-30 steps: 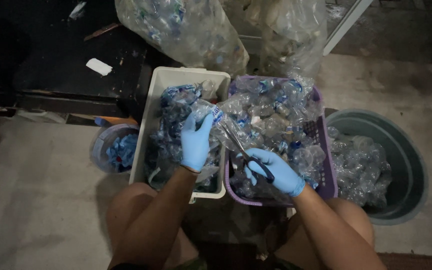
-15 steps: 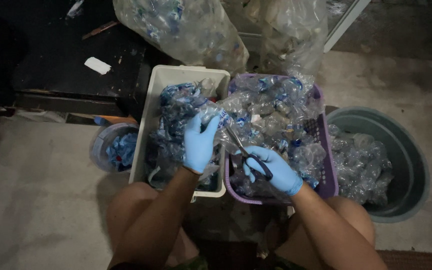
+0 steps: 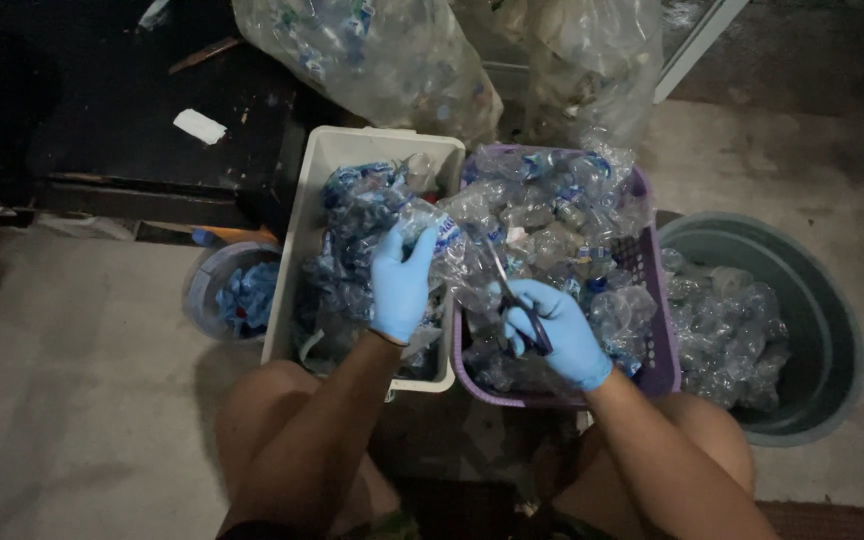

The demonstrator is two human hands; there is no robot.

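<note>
Clear thin plastic, crumpled and glossy: a crushed bottle [image 3: 442, 245] with a blue label band, held at the centre of the frame above the seam between the white bin [image 3: 297, 270] and the purple basket [image 3: 652, 300]. Likely very light, springy rather than stiff, slick under gloves, prone to buckling and slipping if squeezed at the thin middle. Best taken where the left hand [image 3: 400, 285] takes it, around the lower body, blue-gloved fingers [image 3: 387, 250] wrapped and pinching the bottle from below. Long axis running from lower left toward upper right of the frame, tilted; which end carries the neck hard to tell among the glare. Right hand [image 3: 557, 335], also blue-gloved, closed around the handles of scissors [image 3: 512, 290], blades pointing up and left toward the bottle, tips just beside the label. More crushed bottles heaped in both containers. A small pail [image 3: 202, 280] of blue scraps at centre left; a grey round tub [image 3: 822, 330] of clear plastic at right.
</note>
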